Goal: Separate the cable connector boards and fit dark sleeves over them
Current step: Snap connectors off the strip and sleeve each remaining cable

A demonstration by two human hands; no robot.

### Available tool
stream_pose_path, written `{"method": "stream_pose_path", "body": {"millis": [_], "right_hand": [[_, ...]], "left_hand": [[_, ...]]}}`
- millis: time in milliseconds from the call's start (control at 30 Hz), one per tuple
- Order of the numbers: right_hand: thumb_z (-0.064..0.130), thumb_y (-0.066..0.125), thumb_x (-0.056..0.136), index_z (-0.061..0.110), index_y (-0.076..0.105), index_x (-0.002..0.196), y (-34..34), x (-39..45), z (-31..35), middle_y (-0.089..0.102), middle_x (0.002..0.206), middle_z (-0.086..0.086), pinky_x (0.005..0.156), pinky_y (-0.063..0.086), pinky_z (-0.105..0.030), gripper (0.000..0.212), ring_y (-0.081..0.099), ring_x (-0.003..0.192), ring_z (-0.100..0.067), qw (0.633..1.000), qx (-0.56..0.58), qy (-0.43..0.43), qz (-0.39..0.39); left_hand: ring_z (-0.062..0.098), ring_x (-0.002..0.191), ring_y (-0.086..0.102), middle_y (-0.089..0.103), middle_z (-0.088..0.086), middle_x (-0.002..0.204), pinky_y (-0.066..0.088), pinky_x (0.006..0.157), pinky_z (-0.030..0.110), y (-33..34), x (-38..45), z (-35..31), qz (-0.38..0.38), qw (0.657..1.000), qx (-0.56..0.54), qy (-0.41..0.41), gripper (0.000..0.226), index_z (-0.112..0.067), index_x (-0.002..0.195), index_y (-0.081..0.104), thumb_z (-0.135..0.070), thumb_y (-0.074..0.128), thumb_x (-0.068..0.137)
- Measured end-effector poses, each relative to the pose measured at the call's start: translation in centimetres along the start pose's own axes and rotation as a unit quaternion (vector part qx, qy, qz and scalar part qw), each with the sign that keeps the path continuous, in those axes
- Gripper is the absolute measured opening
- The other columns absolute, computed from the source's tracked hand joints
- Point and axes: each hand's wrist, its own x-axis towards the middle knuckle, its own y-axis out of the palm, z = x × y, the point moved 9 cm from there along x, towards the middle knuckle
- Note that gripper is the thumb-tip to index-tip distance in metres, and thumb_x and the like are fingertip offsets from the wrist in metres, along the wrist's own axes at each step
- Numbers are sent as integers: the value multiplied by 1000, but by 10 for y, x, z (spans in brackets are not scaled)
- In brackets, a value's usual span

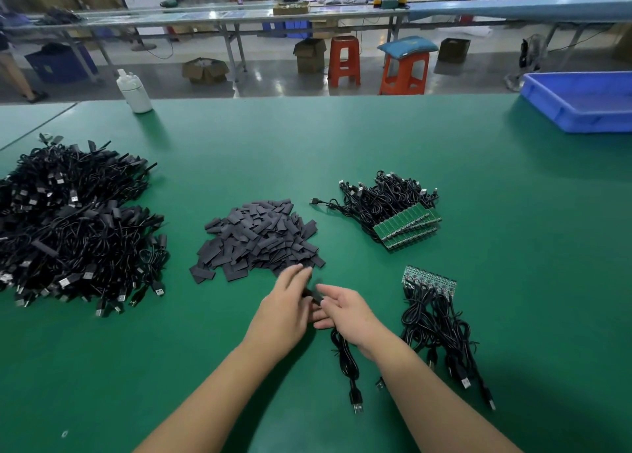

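**Sleeve going on, loose pile close by**

Both hands met low at the centre of the green surface (pixel 342 138). The left hand (pixel 287 302) pinched a dark sleeve (pixel 312 294); the right hand (pixel 343 310) had its fingers (pixel 321 324) curled under the cable (pixel 343 353), its board hidden between them. The likely risks: a skewed sleeve jamming on the board's corners, or a left-hand knuckle scattering the sleeve pile (pixel 260 239), which lay just beyond. The unsplit board strip (pixel 429 281) sat near on the right. Open room lay toward the near edge, between the forearms.
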Motion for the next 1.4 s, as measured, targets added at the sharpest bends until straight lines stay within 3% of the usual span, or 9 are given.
{"method": "stream_pose_path", "body": {"millis": [133,333,433,500,700,867,1000,1200,1400], "right_hand": [[-6,38,101,-1,54,134,-15,6,8,72,102,-13,71,57,-25,37,71,84,-18,964,252,-7,-80],[-7,38,100,-3,55,127,-4,8,30,70,107,-17,86,58,-30,32,70,98,-24,867,491,-28,-83],[3,49,101,5,55,132,-13,3,44,67,122,-10,101,50,-34,32,66,111,-21,931,350,-53,-92],[18,55,101,15,54,137,-38,-2,55,63,130,-1,107,44,-32,37,60,116,-12,985,66,-70,-142],[34,49,99,26,59,132,-143,-31,67,62,131,1,101,44,-39,36,53,118,-22,776,-567,-23,-274],[40,52,100,19,52,139,-182,-42,38,59,136,-3,101,48,-42,45,55,122,-25,825,-516,75,-217],[25,57,99,16,66,123,-183,-48,51,69,117,-3,77,49,-31,27,64,94,-22,845,-465,34,-262],[29,61,97,23,72,103,-155,-42,64,66,85,13,63,42,-23,14,57,72,-6,869,-436,-25,-232],[29,61,96,25,71,101,-132,-40,72,63,83,14,68,39,-24,12,58,78,-9,872,-439,-67,-208]], "left_hand": [[10,92,69,66,-6,116,55,91,34,15,-20,27,-19,926,-311,-214,37,-20,127,57,-20,66,92],[18,69,68,73,14,83,51,58,23,34,-31,5,73,828,-505,-231,14,0,103,67,-9,61,95],[19,66,67,72,12,79,48,54,21,6,-25,18,40,832,-497,-244,10,0,97,69,-6,64,92],[17,70,69,75,7,82,52,59,22,-26,-17,43,0,862,-437,-257,10,-8,98,72,-14,67,91],[27,85,67,73,7,96,55,78,37,-171,0,160,-178,935,-25,-305,25,-13,105,72,-33,65,91],[42,106,51,59,24,113,50,83,48,-194,-7,220,-102,897,204,-378,35,-1,115,60,-30,56,96],[36,110,51,59,18,123,49,85,47,-169,7,169,-143,927,232,-258,32,-5,120,63,-22,58,93],[15,104,64,70,-2,117,51,96,34,-58,37,23,-15,999,0,-45,30,-22,122,66,-29,57,94],[14,118,58,60,-1,134,43,107,34,49,37,-83,154,972,-173,-49,55,-21,146,43,-40,56,96]]}}
